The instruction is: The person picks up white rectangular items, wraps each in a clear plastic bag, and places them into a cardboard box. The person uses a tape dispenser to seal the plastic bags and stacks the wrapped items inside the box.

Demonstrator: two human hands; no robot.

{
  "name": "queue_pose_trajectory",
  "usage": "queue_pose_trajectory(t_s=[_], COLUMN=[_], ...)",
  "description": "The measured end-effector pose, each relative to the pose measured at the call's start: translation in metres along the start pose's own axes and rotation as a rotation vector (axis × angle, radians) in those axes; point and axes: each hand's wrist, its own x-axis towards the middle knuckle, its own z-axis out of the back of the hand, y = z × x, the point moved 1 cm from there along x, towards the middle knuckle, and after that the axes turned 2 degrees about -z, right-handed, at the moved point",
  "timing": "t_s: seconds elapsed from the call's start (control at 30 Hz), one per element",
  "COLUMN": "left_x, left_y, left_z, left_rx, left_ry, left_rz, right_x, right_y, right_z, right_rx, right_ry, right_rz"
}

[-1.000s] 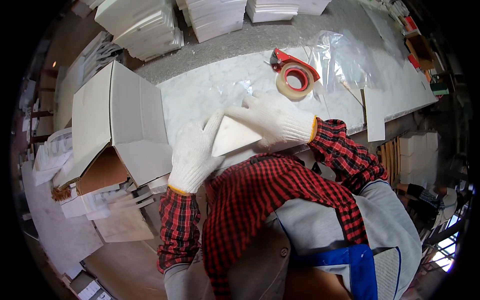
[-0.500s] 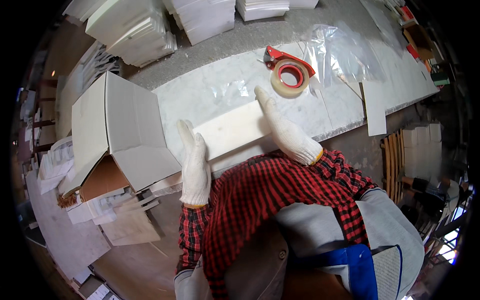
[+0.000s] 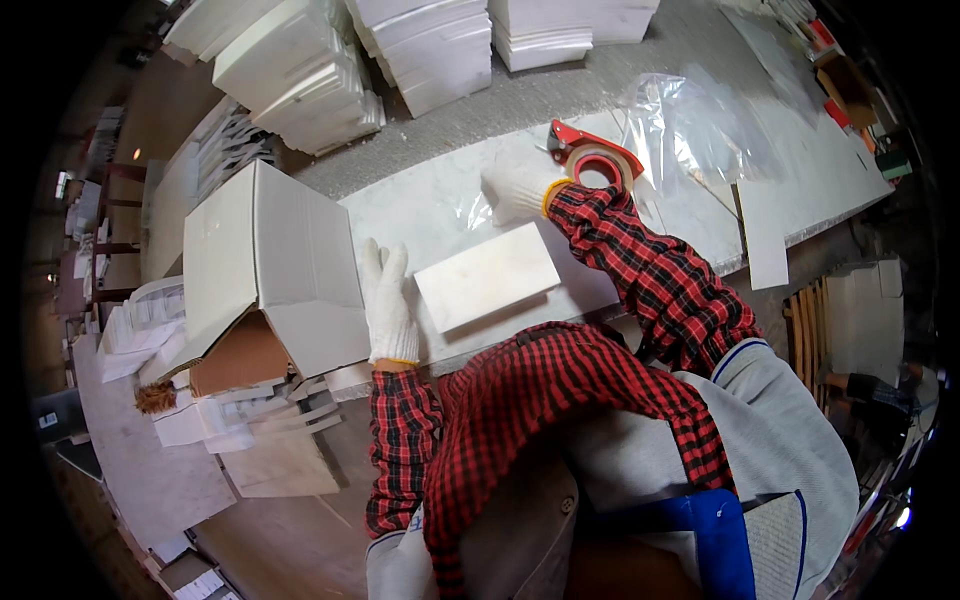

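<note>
On the pale marble-like worktop [image 3: 420, 205] lies a white rectangular slab [image 3: 487, 275], or a stack of them, with neither hand gripping it. My left hand [image 3: 388, 305], in a white knit glove, is open just left of the slab, fingers stretched away from me. My right hand [image 3: 518, 192], gloved too, is beyond the slab, beside small bits of clear film [image 3: 475, 212]. Its fingers are blurred and partly hidden, so I cannot tell whether they hold anything. A red tape dispenser [image 3: 588, 137] with a roll of tape sits right next to that wrist, partly covered by my sleeve.
An open cardboard box [image 3: 305, 250] stands at the left. Tall stacks of white slabs [image 3: 430, 60] line the far side. Clear plastic bags [image 3: 690, 125] lie at the right, near a white strip [image 3: 763, 240] overhanging the worktop edge.
Both hands have come off the slab, which now lies on the worktop nearer me. My right hand has moved away from me to the film bits; my left stays beside the slab.
</note>
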Motion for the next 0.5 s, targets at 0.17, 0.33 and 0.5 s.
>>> queue_pose_trajectory(t_s=[0.17, 0.33, 0.5], left_x=[0.005, 0.004, 0.008], left_y=[-0.003, -0.017, -0.017], left_z=[0.000, -0.006, -0.002], left_rx=[0.004, 0.035, 0.240], left_ry=[0.017, 0.067, 0.068], left_rz=[0.037, 0.053, 0.063], right_x=[-0.012, -0.031, -0.068], right_y=[0.005, -0.020, -0.025], right_z=[0.008, 0.023, 0.025], right_rx=[0.027, 0.786, 0.886], right_ry=[-0.185, -0.473, -0.379], right_rz=[0.064, 0.236, -0.082])
